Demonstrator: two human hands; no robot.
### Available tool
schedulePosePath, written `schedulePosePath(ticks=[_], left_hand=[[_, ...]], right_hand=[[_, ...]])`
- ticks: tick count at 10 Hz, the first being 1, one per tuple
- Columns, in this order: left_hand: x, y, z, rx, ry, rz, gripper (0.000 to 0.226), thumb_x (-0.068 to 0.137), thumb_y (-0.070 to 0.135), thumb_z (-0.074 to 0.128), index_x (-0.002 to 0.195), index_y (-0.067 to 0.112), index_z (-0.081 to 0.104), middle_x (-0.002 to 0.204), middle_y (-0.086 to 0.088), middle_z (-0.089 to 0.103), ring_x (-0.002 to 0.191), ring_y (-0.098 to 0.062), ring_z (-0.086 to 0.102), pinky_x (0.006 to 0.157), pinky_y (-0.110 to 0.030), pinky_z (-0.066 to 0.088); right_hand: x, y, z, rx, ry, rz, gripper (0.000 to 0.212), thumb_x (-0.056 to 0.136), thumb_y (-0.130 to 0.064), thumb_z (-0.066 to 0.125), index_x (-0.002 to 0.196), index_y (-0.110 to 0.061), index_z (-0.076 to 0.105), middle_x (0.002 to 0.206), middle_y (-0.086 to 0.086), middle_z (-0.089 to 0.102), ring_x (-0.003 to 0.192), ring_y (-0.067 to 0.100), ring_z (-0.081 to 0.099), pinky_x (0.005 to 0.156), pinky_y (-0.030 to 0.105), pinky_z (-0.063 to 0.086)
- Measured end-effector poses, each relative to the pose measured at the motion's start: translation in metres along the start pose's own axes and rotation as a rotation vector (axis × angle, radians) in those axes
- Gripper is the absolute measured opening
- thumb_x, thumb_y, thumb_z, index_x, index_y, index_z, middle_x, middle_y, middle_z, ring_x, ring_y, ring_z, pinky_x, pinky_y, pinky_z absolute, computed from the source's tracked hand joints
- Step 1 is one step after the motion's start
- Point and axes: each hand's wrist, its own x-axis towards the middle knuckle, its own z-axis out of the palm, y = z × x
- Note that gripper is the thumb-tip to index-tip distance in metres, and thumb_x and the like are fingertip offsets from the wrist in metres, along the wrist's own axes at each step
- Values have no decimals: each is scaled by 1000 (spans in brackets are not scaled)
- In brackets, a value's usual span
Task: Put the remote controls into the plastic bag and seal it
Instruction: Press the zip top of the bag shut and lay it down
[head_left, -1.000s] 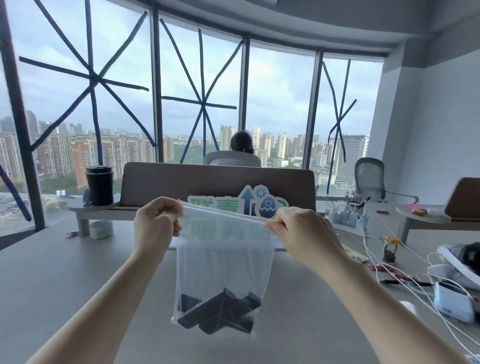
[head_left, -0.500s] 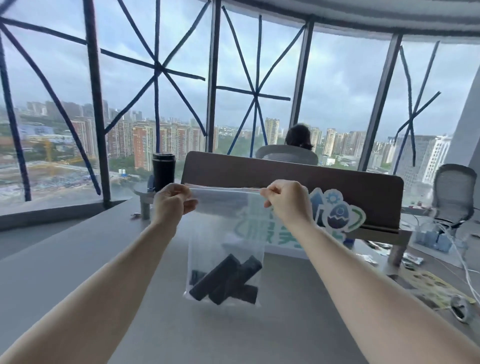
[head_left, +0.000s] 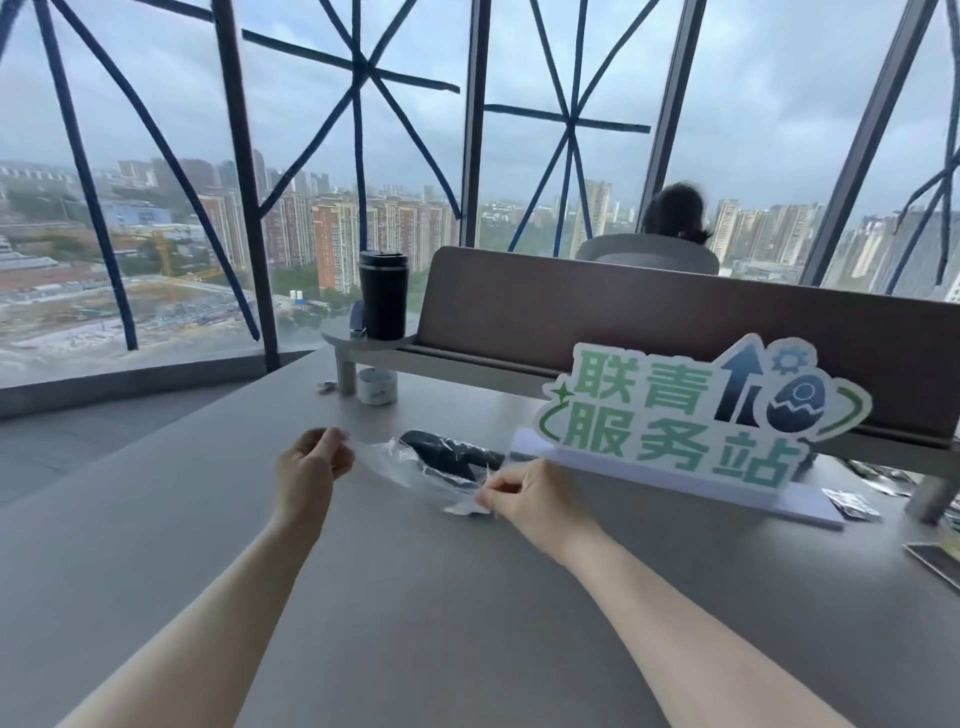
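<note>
Late stage of the task: closing the bag. The plastic bag lies on the grey bench with its mouth edge stretched between two hands. The left hand pinches the bag's corner at about 9 o'clock of the bag, thumb and fingers pressed together on the film. The right hand pinches the opposite corner at about 4 o'clock, fingers likewise closed on the plastic. The remote controls sit inside the bag, dark shapes seen through the film toward 1 o'clock of its middle.

Judged step: the loading appears done and the sealing is in hand. Whether the closure strip is already pressed shut along its length cannot be told, as the film is crumpled and glossy. The next move likely calls for keeping the mouth edge taut and running a pinch along the strip from one corner to the other.

Count: one bag; two hands; at least two remotes, overlapping, the exact number not clear.

Also on the bench: one green-lettered sign at 2 o'clock of the bag, one roll of tape at 12 o'clock. One dark tumbler stands on a raised shelf beyond.
</note>
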Motion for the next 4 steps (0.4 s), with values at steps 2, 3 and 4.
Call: schedulePosePath(ticks=[2, 3, 4], left_hand=[[-49, -15, -35, 232, 54, 16, 26, 89, 17, 53, 69, 16, 69, 70, -10, 67, 74, -31, 59, 68, -35, 40], [-83, -7, -52, 370, 67, 79, 23, 82, 26, 57, 64, 21, 70, 70, -4, 72, 70, -29, 64, 66, -36, 44], [-129, -12, -61, 372, 3, 81, 22, 66, 47, 59, 63, 30, 73, 60, 2, 72, 62, -21, 67, 67, -36, 52]], right_hand=[[-61, -10, -25, 77, -34, 10, 13, 90, -32, 64, 85, -29, 76, 73, -2, 77, 65, 8, 64, 74, 30, 52], [-104, -18, -79, 183, 148, -53, 17, 94, -24, 62, 85, -26, 77, 72, 3, 76, 47, 13, 49, 52, 23, 42], [-154, -34, -142, 285, 384, -132, 22, 93, -20, 62, 81, -27, 78, 68, 5, 72, 43, 18, 37, 45, 29, 32]])
